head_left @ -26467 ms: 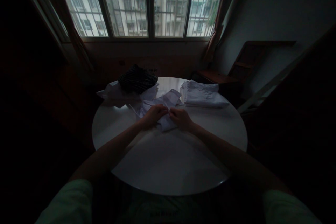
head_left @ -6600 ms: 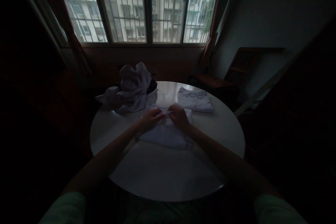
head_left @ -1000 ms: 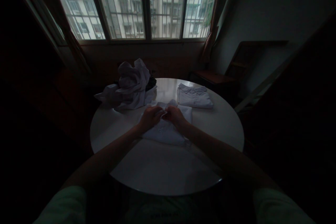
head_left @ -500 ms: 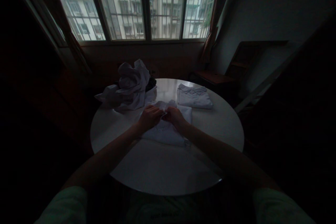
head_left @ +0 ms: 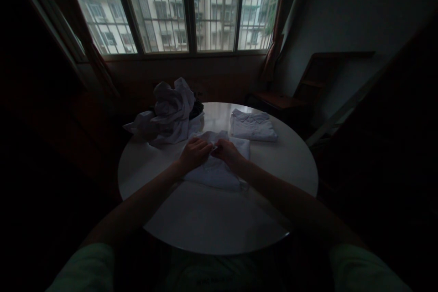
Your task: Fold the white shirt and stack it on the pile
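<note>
A white shirt, folded into a rough rectangle, lies on the round white table in front of me. Both hands meet at its collar end. My left hand is closed, its fingers pinching the cloth near the collar. Close beside it on the right, my right hand also pinches the collar cloth, fingertips almost touching those of the left. The exact bit of cloth between the fingers is dark and partly hidden.
A neatly folded white shirt lies at the table's back right. At the back left is a crumpled heap of white clothes with something dark behind it. A wooden chair stands beyond the table, below the barred window.
</note>
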Demonstrator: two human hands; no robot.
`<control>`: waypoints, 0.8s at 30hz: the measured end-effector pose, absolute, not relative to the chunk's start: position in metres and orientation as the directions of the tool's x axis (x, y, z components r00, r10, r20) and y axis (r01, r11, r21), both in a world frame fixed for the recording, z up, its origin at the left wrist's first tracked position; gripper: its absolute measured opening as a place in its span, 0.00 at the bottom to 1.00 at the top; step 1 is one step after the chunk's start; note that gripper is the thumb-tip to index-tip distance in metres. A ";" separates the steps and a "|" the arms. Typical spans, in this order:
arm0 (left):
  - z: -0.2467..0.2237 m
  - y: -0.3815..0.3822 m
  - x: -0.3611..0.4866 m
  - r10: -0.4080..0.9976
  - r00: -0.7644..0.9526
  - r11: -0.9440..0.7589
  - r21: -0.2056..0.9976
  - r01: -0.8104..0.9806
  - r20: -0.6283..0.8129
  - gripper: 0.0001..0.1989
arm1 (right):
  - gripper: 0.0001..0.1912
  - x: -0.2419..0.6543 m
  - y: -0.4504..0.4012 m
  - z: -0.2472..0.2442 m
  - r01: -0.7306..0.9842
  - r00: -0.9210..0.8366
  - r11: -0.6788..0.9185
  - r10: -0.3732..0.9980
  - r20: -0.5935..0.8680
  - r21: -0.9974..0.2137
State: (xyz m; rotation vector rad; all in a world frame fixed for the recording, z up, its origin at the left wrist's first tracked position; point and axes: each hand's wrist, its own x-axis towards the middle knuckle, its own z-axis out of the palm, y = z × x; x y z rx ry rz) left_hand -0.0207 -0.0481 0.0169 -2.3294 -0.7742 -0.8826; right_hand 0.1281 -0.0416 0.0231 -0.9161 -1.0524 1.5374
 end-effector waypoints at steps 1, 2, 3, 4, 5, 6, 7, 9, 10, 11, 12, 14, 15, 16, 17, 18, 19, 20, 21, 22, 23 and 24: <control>0.017 -0.048 -0.021 0.312 0.616 -0.706 -0.258 0.660 0.723 0.12 | 0.07 0.128 -0.041 0.023 -0.337 -0.191 -0.146 0.978 -0.084 -0.930; 0.017 -0.049 -0.022 0.306 0.609 -0.720 -0.240 0.651 0.732 0.11 | 0.07 0.128 -0.040 0.023 -0.365 -0.190 -0.200 0.972 -0.138 -0.909; 0.017 -0.050 -0.022 0.303 0.600 -0.735 -0.219 0.641 0.740 0.11 | 0.08 0.128 -0.039 0.023 -0.397 -0.188 -0.249 0.964 -0.188 -0.883; 0.018 -0.050 -0.023 0.303 0.590 -0.748 -0.198 0.634 0.748 0.11 | 0.08 0.129 -0.038 0.023 -0.428 -0.181 -0.278 0.959 -0.220 -0.860; 0.019 -0.051 -0.023 0.303 0.581 -0.755 -0.181 0.630 0.756 0.11 | 0.08 0.130 -0.036 0.022 -0.456 -0.173 -0.296 0.954 -0.243 -0.839; 0.020 -0.052 -0.024 0.306 0.569 -0.755 -0.169 0.633 0.763 0.11 | 0.09 0.130 -0.035 0.022 -0.473 -0.166 -0.308 0.951 -0.260 -0.825; 0.021 -0.052 -0.024 0.313 0.555 -0.750 -0.158 0.643 0.771 0.11 | 0.09 0.132 -0.034 0.022 -0.478 -0.165 -0.314 0.949 -0.268 -0.820; 0.023 -0.050 -0.027 0.332 0.511 -0.725 -0.132 0.676 0.793 0.10 | 0.08 0.134 -0.032 0.022 -0.451 -0.168 -0.313 0.950 -0.264 -0.836; 0.024 -0.049 -0.028 0.344 0.485 -0.710 -0.115 0.695 0.804 0.10 | 0.08 0.136 -0.031 0.023 -0.428 -0.168 -0.302 0.953 -0.254 -0.852; 0.024 -0.047 -0.031 0.353 0.456 -0.694 -0.098 0.713 0.817 0.10 | 0.08 0.138 -0.030 0.024 -0.407 -0.162 -0.283 0.958 -0.236 -0.869; 0.025 -0.044 -0.034 0.360 0.421 -0.677 -0.077 0.732 0.832 0.10 | 0.07 0.140 -0.029 0.026 -0.391 -0.145 -0.253 0.967 -0.212 -0.885; 0.026 -0.039 -0.041 0.366 0.338 -0.643 -0.027 0.765 0.867 0.09 | 0.07 0.146 -0.028 0.031 -0.375 -0.084 -0.172 0.985 -0.152 -0.911; 0.027 -0.037 -0.044 0.368 0.289 -0.625 0.004 0.781 0.884 0.08 | 0.07 0.149 -0.027 0.034 -0.369 -0.043 -0.123 0.992 -0.115 -0.921; 0.028 -0.036 -0.047 0.367 0.239 -0.605 0.036 0.795 0.899 0.08 | 0.07 0.152 -0.026 0.038 -0.359 0.002 -0.063 0.998 -0.068 -0.931; 0.029 -0.035 -0.049 0.368 0.195 -0.587 0.064 0.807 0.909 0.07 | 0.08 0.155 -0.025 0.041 -0.339 0.049 0.009 0.999 -0.009 -0.941; 0.030 -0.035 -0.050 0.370 0.166 -0.573 0.084 0.815 0.914 0.06 | 0.08 0.158 -0.025 0.044 -0.305 0.093 0.090 0.994 0.064 -0.948; 0.032 -0.036 -0.050 0.375 0.152 -0.561 0.093 0.822 0.915 0.06 | 0.08 0.160 -0.024 0.047 -0.257 0.127 0.178 0.980 0.150 -0.950; 0.033 -0.037 -0.048 0.385 0.150 -0.548 0.095 0.831 0.911 0.05 | 0.08 0.162 -0.025 0.049 -0.199 0.147 0.267 0.960 0.240 -0.943; 0.034 -0.039 -0.045 0.398 0.161 -0.538 0.088 0.838 0.903 0.05 | 0.08 0.163 -0.025 0.050 -0.136 0.148 0.343 0.934 0.324 -0.929; 0.035 -0.042 -0.041 0.413 0.183 -0.532 0.073 0.844 0.892 0.06 | 0.08 0.164 -0.026 0.051 -0.077 0.136 0.403 0.910 0.391 -0.912; 0.035 -0.044 -0.036 0.430 0.219 -0.534 0.051 0.844 0.876 0.09 | 0.08 0.163 -0.028 0.051 -0.028 0.112 0.445 0.891 0.439 -0.895; 0.035 -0.047 -0.030 0.448 0.274 -0.553 0.023 0.833 0.851 0.11 | 0.08 0.163 -0.029 0.050 0.009 0.084 0.473 0.878 0.472 -0.881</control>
